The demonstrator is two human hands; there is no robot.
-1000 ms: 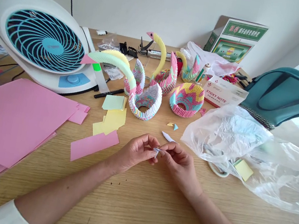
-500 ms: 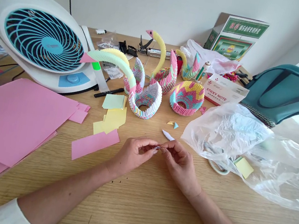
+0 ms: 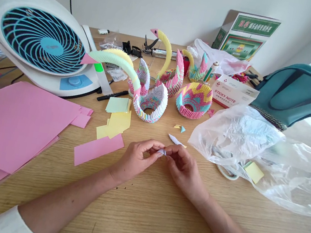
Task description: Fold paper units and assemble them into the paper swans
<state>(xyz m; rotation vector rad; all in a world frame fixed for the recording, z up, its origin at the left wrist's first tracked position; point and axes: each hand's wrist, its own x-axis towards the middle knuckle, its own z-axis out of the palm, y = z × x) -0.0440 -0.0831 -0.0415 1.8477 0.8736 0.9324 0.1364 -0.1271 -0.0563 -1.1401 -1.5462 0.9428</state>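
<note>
Between my fingertips is a small pale lilac folded paper piece (image 3: 162, 152), partly hidden by the fingers. My left hand (image 3: 140, 156) pinches it from the left, thumb underneath. My right hand (image 3: 183, 168) holds its other end between thumb and forefinger. Just beyond the right hand lies a white stack of folded paper pieces (image 3: 175, 139). Farther back are a small blue folded triangle (image 3: 182, 129) and a yellow one (image 3: 177, 126). Behind them stand a paper swan (image 3: 150, 105) with a pale green neck and a round paper bowl (image 3: 194, 101) in pink, blue and yellow.
Pink sheets (image 3: 17, 125), a pink strip (image 3: 98, 149) and yellow notes (image 3: 119, 121) lie to the left, before a fan (image 3: 50, 46). To the right are a crumpled plastic bag (image 3: 238, 134), a sticky note box (image 3: 234, 92) and a teal bag (image 3: 302, 97).
The paper piece between my fingers has turned, and more of its pale lilac face shows. My right hand has shifted slightly left. The view has moved a little.
</note>
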